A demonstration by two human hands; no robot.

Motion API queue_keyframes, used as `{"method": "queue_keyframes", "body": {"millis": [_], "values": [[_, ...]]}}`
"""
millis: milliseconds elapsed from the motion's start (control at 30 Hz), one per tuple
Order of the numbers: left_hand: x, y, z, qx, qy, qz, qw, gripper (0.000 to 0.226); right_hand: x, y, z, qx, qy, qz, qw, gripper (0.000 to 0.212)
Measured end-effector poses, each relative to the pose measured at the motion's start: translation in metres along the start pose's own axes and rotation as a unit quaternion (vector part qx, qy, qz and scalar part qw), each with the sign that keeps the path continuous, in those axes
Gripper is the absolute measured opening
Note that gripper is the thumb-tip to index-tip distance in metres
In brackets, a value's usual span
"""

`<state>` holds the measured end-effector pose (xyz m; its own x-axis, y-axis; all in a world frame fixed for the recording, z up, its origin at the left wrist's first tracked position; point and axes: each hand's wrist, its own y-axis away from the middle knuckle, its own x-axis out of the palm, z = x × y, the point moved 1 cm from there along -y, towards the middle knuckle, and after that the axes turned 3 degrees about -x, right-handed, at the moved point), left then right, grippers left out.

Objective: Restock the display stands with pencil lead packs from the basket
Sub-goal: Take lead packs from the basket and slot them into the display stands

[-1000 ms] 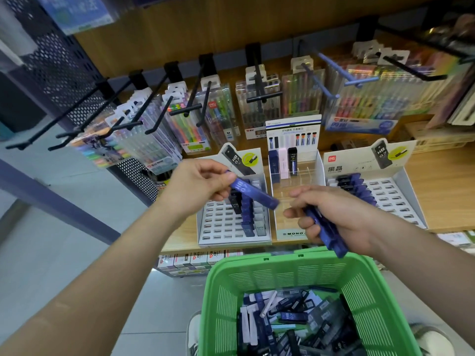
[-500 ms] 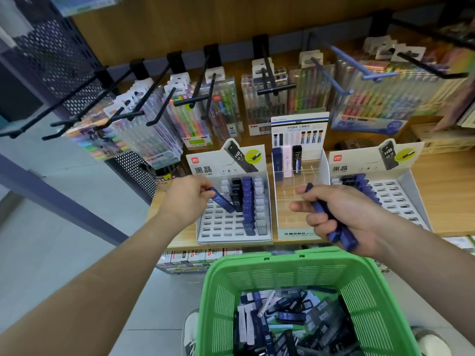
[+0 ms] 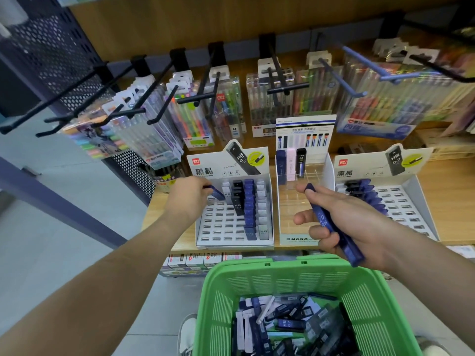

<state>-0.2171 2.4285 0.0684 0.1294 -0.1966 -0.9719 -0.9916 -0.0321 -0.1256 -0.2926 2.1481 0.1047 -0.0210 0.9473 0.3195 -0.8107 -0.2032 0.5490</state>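
My left hand (image 3: 189, 199) pinches a blue lead pack (image 3: 217, 192) at the upper left slots of the left display stand (image 3: 221, 227), which holds columns of white, black and blue packs. Over the clear middle stand (image 3: 295, 201), my right hand (image 3: 341, 219) grips a bundle of blue lead packs (image 3: 331, 224). The right display stand (image 3: 401, 201) has blue packs along its left side. Below, the green basket (image 3: 295, 278) holds several mixed lead packs (image 3: 290, 327).
Black and blue peg hooks (image 3: 195, 98) with hanging pen packs jut out above the stands. The stands sit on a wooden shelf (image 3: 452, 196). A perforated dark panel (image 3: 51, 55) and grey floor lie to the left. Boxed stock (image 3: 195, 260) sits under the shelf.
My left hand carried one blue pack from beside my right hand down and left to the left stand's slots. My right hand kept its bundle and rose slightly.
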Motion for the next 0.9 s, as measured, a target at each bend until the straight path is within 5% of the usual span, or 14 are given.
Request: {"method": "queue_keyframes", "body": {"millis": [367, 633, 900], "values": [[0.009, -0.012, -0.003, 0.056, -0.150, 0.056, 0.986, 0.021, -0.001, -0.003, -0.002, 0.010, 0.000, -0.003, 1.000, 0.027], [0.019, -0.019, 0.002, 0.055, -0.003, -0.043, 0.998, 0.009, -0.004, -0.006, -0.003, -0.009, -0.006, -0.008, 1.000, 0.029], [0.015, -0.020, -0.002, 0.054, -0.061, 0.015, 0.997, 0.027, 0.001, -0.001, -0.003, -0.003, 0.000, 0.015, 1.000, 0.032]]}}
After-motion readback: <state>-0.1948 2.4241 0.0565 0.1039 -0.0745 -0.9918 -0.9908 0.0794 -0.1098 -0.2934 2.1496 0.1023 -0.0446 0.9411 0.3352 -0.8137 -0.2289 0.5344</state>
